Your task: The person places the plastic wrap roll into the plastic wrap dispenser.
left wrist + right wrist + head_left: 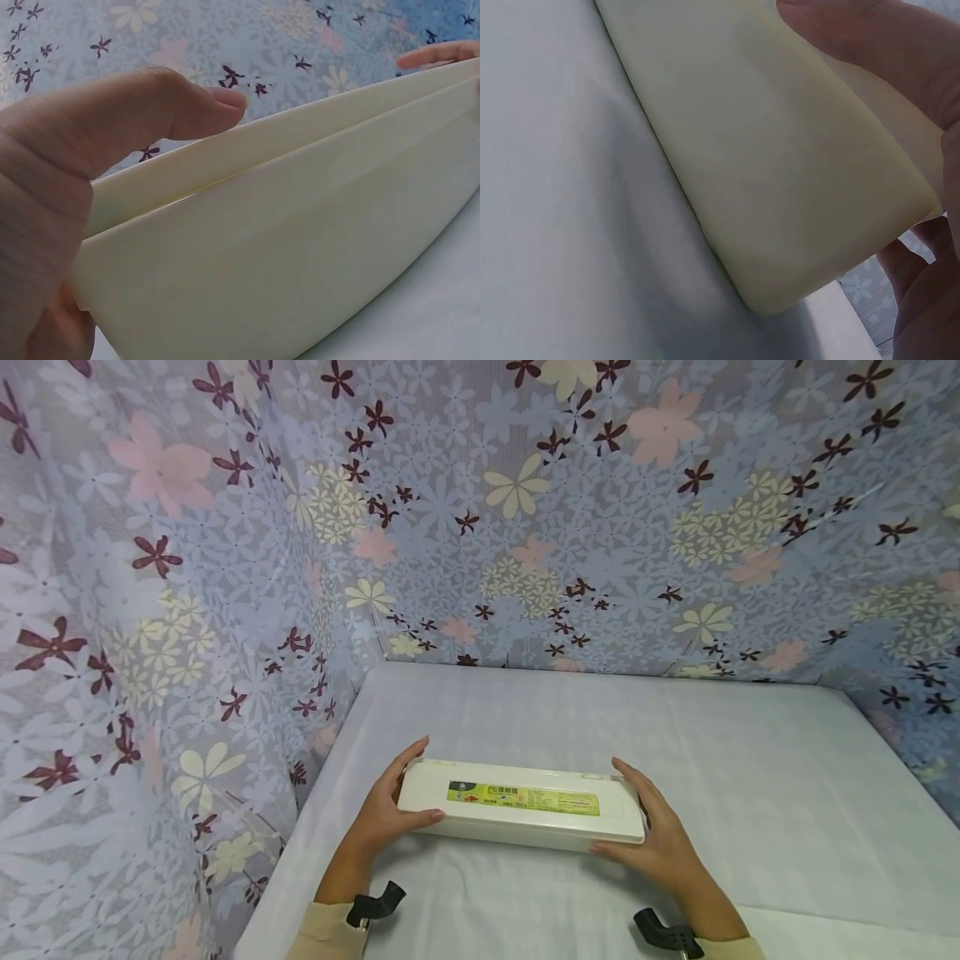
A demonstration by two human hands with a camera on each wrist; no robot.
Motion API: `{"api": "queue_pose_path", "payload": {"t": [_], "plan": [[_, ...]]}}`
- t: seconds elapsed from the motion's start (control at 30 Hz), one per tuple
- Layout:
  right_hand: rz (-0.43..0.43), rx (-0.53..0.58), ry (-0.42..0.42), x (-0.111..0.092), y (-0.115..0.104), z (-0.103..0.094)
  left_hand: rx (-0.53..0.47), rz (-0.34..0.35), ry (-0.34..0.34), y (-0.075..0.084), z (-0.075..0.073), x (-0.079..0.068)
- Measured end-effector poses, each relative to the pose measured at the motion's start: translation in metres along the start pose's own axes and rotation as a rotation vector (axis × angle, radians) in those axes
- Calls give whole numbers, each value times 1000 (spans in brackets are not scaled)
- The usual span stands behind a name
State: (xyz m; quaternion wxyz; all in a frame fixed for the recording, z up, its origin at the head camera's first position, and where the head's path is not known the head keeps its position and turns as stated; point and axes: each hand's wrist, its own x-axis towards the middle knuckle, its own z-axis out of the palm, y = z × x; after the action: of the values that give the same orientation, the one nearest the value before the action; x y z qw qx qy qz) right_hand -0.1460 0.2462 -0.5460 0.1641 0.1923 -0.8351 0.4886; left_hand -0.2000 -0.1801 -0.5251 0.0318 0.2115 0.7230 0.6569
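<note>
A long white plastic cling film box lies crosswise before me, its lid down and a yellow-green label on top. My left hand grips its left end, thumb along the near edge and fingers round the far side. At the other end, my right hand holds it the same way. The left wrist view shows the box's long side and a narrow seam below the lid. From the right wrist, a bottom corner of the box appears close to the cloth; whether it touches is hard to tell.
A white cloth covers the table under the box. Floral fabric hangs behind the table and along its left and right sides. Dark wrist mounts sit on both forearms.
</note>
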Motion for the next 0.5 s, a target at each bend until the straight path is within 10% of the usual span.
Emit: {"api": "queue_pose_path", "payload": {"t": [0.37, 0.5], "plan": [[-53, -91, 0, -1, -3, -1, 23, 60, -14, 0, -1, 0], [-105, -165, 32, -2, -4, -3, 247, 128, 43, -3, -2, -2]]}}
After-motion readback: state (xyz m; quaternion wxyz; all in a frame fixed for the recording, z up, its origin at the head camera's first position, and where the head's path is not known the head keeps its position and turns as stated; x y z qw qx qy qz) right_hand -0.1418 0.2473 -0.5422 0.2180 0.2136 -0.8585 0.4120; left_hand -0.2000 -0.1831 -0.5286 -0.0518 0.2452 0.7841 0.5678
